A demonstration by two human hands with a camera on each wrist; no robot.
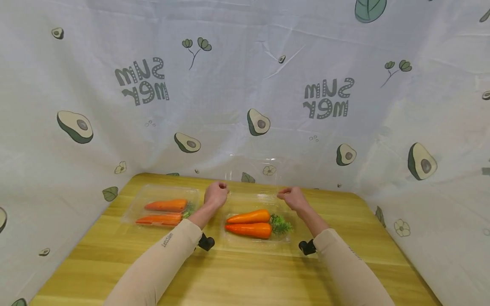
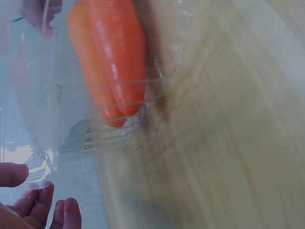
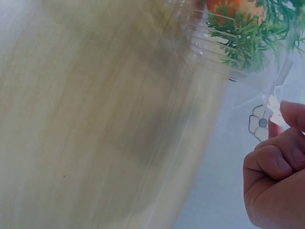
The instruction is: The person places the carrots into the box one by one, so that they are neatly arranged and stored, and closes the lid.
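A clear plastic clamshell box (image 1: 254, 241) stands open in front of me, its see-through lid (image 1: 253, 176) raised on the far side. Two orange carrots (image 1: 249, 230) lie side by side in its base, tips to the left, with green leafy tops (image 1: 281, 224) on the right. My left hand (image 1: 216, 194) pinches the lid's left edge; in the left wrist view the thumb (image 2: 14, 174) and fingers (image 2: 43, 198) lie on either side of the thin plastic. At the opposite edge, my right hand (image 1: 294, 197) pinches the lid between thumb (image 3: 293, 113) and forefinger.
To the left, a second clear box (image 1: 143, 193) covers two more carrots (image 1: 166, 205) with green tops. Both boxes rest on a wood-grain table (image 1: 245, 276). A pale curtain (image 1: 229, 85) printed with avocados hangs right behind the table's far edge.
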